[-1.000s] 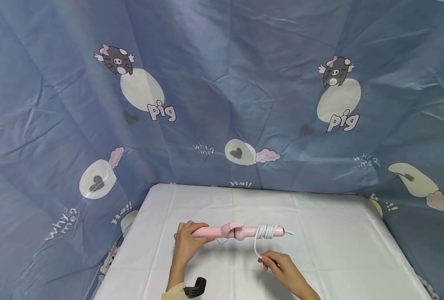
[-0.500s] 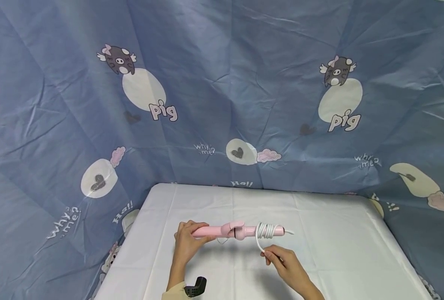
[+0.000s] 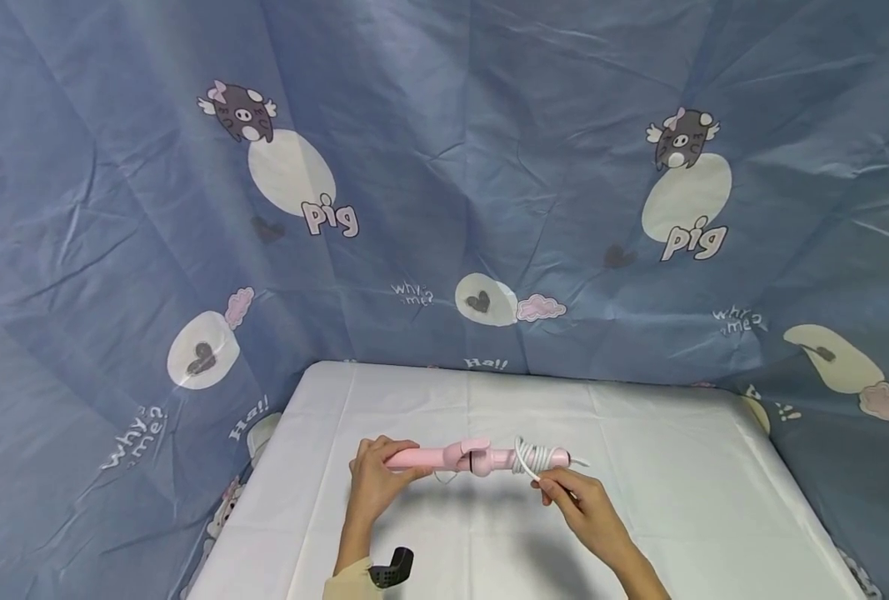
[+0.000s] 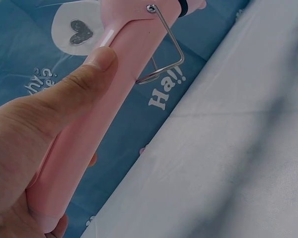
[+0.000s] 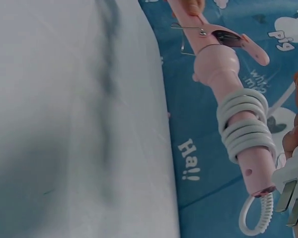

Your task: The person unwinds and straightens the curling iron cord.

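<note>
A pink curling iron (image 3: 440,457) is held level above the white table in the head view. My left hand (image 3: 375,482) grips its barrel end, the thumb (image 4: 92,67) lying along the barrel in the left wrist view. White cord (image 5: 246,124) is wound in several loops round the handle. My right hand (image 3: 585,510) pinches the cord's free length just below the handle. A white two-prong plug (image 5: 295,171) shows at this hand in the right wrist view. A thin wire stand (image 4: 175,59) hangs from the iron.
The white-covered table (image 3: 684,517) spreads beneath both hands. Behind it and at its sides hangs a blue printed cloth (image 3: 414,208). A black band (image 3: 392,568) sits at the left wrist over a pale sleeve.
My right hand has risen and moved a little right, carrying the cord up close to the handle. The left hand and the iron have stayed nearly still.
</note>
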Demonstrator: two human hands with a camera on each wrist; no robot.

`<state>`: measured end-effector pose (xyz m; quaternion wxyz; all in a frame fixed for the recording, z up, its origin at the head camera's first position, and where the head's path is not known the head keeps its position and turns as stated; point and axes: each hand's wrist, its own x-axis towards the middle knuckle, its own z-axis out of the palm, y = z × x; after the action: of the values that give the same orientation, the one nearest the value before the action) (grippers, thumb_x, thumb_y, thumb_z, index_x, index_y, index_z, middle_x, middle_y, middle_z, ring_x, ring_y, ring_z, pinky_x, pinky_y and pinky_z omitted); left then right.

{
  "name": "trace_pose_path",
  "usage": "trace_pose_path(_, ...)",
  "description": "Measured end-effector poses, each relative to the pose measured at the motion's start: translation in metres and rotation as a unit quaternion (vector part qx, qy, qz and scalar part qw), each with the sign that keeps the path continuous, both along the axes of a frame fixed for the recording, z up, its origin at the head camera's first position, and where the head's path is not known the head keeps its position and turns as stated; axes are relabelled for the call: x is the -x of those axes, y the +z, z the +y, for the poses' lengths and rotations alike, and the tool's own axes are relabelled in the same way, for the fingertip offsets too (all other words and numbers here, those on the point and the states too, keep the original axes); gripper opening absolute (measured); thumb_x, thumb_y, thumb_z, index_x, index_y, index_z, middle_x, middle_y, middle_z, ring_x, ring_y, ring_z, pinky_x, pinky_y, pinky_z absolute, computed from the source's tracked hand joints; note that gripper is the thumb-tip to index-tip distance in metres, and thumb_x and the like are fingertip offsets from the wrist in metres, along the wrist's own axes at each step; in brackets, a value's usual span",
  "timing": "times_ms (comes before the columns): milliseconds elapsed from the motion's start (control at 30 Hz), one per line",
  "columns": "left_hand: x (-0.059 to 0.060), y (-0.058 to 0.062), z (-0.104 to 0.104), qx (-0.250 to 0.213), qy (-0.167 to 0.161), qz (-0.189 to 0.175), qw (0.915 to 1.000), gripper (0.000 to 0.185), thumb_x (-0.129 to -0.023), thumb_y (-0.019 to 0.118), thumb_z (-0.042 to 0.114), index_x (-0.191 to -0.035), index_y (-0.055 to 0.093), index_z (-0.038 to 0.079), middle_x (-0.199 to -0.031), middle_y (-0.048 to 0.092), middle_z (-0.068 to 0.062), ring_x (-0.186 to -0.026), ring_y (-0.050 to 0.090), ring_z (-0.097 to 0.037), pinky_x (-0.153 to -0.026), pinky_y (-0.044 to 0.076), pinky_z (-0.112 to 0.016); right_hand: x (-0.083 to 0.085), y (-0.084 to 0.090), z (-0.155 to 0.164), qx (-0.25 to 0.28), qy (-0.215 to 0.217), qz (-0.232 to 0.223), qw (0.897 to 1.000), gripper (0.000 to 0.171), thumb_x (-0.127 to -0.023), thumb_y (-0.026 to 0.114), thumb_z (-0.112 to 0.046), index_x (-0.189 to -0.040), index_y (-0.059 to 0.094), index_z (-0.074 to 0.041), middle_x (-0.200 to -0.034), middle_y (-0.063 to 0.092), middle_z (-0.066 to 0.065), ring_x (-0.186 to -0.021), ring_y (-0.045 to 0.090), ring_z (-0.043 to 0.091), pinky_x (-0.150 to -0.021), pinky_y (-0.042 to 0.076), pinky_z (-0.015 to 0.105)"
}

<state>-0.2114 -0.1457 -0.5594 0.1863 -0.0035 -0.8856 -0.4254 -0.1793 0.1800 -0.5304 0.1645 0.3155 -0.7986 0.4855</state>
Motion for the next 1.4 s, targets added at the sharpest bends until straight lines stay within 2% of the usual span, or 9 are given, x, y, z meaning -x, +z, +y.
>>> trace_pose_path(300,-0.002,0.002,-0.001,-0.016,-0.010,-0.009,0.9998,0.042,-0.052,0.089,0.045,-0.089,0.073,0.031,-0.085,0.064,0.014,-0.084,0.042,-0.008,-0.084,0.025,-0.040,0.004,0.010,-0.001,0.001,-0.021,0.011,1.000,0.027,-0.086,0.057,0.011,-0.092,0.066,-0.013,-0.069,0.061,0.001,-0.057,0.042,0.002,-0.052,0.035,0.015)
trace_pose_path(367,-0.002,0.002,-0.002,-0.015,-0.011,-0.010,0.9998,0.042,-0.053,0.088,0.046,-0.090,0.073,0.031,-0.086,0.064,0.014,-0.084,0.041,-0.008,-0.085,0.025,-0.041,0.003,0.016,-0.003,0.004,-0.022,0.002,1.000,0.025,-0.086,0.056,0.011,-0.091,0.066,-0.011,-0.068,0.061,0.003,-0.055,0.041,0.003,-0.051,0.035,0.015)
trace_pose_path(533,-0.001,0.001,-0.003,-0.010,-0.011,-0.009,0.9998,0.043,-0.052,0.088,0.047,-0.090,0.073,0.032,-0.086,0.064,0.015,-0.084,0.042,-0.008,-0.085,0.025,-0.041,-0.001,0.035,-0.006,0.007,-0.027,-0.030,0.999,0.017,-0.089,0.054,0.008,-0.089,0.065,-0.005,-0.069,0.061,0.006,-0.060,0.046,-0.001,-0.051,0.040,0.016)
trace_pose_path(600,-0.001,0.001,-0.004,-0.009,-0.010,-0.011,0.9999,0.044,-0.052,0.088,0.048,-0.090,0.073,0.033,-0.085,0.064,0.015,-0.084,0.042,-0.008,-0.084,0.025,-0.041,-0.001,0.038,-0.006,0.006,-0.034,-0.039,0.999,0.015,-0.090,0.054,0.006,-0.089,0.066,-0.004,-0.069,0.061,0.006,-0.061,0.048,0.001,-0.051,0.041,0.017)
trace_pose_path(867,-0.003,-0.002,-0.005,-0.007,-0.012,-0.012,0.9998,0.044,-0.052,0.087,0.052,-0.089,0.072,0.034,-0.085,0.063,0.015,-0.084,0.042,-0.008,-0.083,0.025,-0.041,0.005,0.043,-0.006,0.021,-0.029,-0.028,0.999,0.013,-0.090,0.053,0.008,-0.089,0.065,0.001,-0.070,0.060,0.008,-0.058,0.047,0.012,-0.051,0.038,0.018)
trace_pose_path(1133,-0.004,-0.001,-0.007,-0.011,-0.015,-0.007,0.9998,0.043,-0.051,0.088,0.049,-0.088,0.073,0.031,-0.082,0.063,0.016,-0.084,0.042,-0.007,-0.083,0.025,-0.039,0.011,0.044,-0.001,0.034,-0.037,-0.055,0.997,0.015,-0.092,0.051,0.005,-0.092,0.066,0.003,-0.072,0.061,0.014,-0.059,0.049,0.011,-0.051,0.043,0.020)
trace_pose_path(1400,-0.005,-0.004,-0.009,-0.011,-0.012,-0.006,0.9998,0.043,-0.051,0.088,0.048,-0.088,0.074,0.031,-0.080,0.061,0.017,-0.084,0.042,-0.007,-0.082,0.025,-0.038,0.020,0.046,0.003,0.035,-0.053,-0.085,0.994,0.016,-0.095,0.050,-0.001,-0.092,0.066,0.000,-0.066,0.054,0.019,-0.055,0.042,0.002,-0.048,0.040,0.021)
